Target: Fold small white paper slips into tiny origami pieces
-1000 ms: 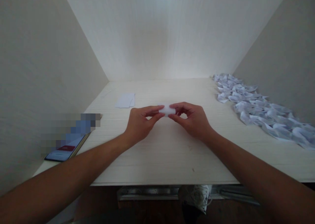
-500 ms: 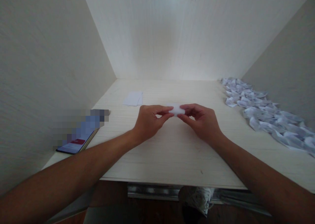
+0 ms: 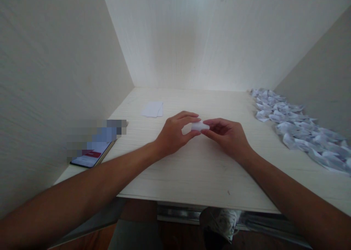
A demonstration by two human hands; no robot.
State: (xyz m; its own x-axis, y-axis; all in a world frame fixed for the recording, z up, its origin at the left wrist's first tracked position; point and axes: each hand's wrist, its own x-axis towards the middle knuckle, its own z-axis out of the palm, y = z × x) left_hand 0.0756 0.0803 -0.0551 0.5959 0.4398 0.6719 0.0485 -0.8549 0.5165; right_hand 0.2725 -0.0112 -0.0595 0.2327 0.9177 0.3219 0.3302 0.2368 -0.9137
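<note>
A small white piece of folded paper (image 3: 199,126) is held above the middle of the table, between my two hands. My left hand (image 3: 178,130) has its thumb at the lower edge of the paper and its fingertips at the upper edge, with a gap between the palm and the paper. On the other side, my right hand (image 3: 227,135) pinches the right end between thumb and index finger, its other fingers curled behind. Farther back on the left lie a few flat white paper sheets (image 3: 153,109), overlapping.
Rows of folded white paper pieces (image 3: 290,114) run along the table's right side. A phone (image 3: 95,147), partly pixelated, leans by the left wall. Pale panels enclose the table (image 3: 175,180) at the back and sides. Below its front edge a shoe (image 3: 219,220) shows.
The view has shifted slightly. My left fingers have spread wider and now sit at the paper's upper and lower edges instead of pinching its left end. My right hand keeps its pinch.
</note>
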